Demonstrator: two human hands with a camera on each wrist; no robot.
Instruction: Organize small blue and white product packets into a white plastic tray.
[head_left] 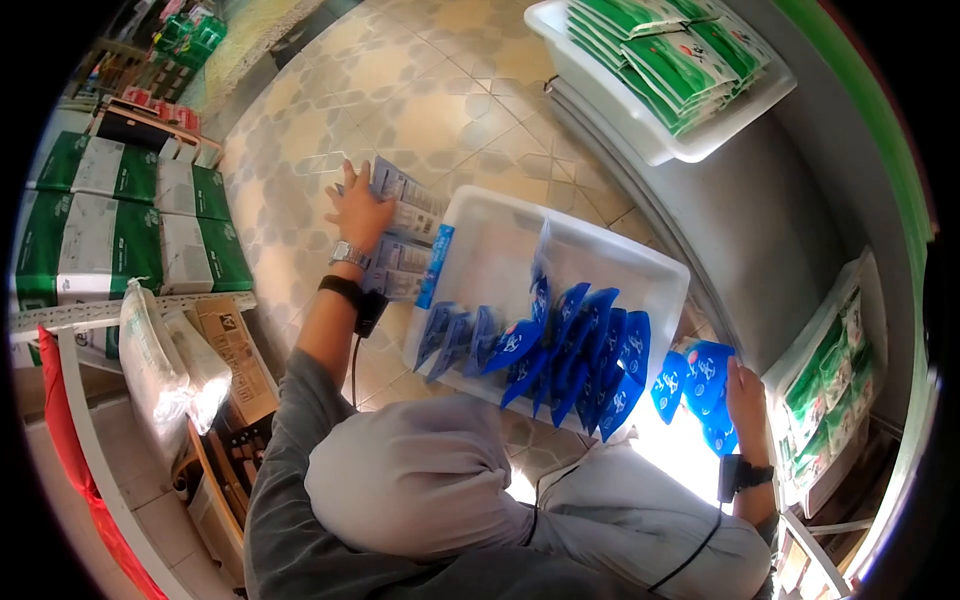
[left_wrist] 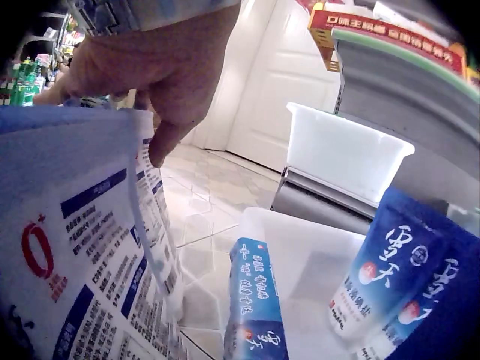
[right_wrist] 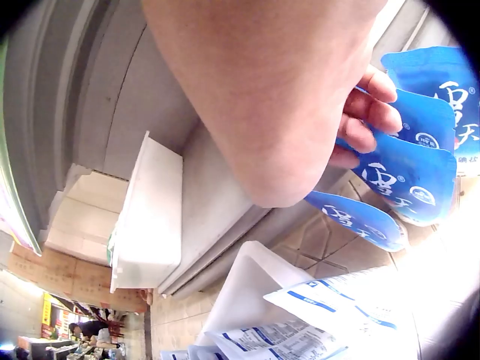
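Observation:
My left hand (head_left: 362, 212), fingers spread, lies at the top of white-and-blue printed pouches (head_left: 405, 215) beside the white tub's left side. In the left wrist view the thumb points down by the pouches' printed backs (left_wrist: 97, 247). My right hand (head_left: 745, 400) grips several blue pouches (head_left: 705, 385) with white lettering at the tub's right; its curled fingers (right_wrist: 364, 124) show against them in the right wrist view. More blue pouches (head_left: 570, 350) stand in a row inside the white tub (head_left: 490, 215). A blue printed strip (head_left: 435, 265) runs along the tub's left edge.
Another white tub (head_left: 665, 150) with green-and-white packets sits on a grey shelf at the upper right. More green packets (head_left: 830, 385) lie in a tray at the right. Green-and-white cartons (head_left: 110, 220) are stacked at the left, above plastic-wrapped bags (head_left: 165, 350). Tiled floor (head_left: 400, 90) lies ahead.

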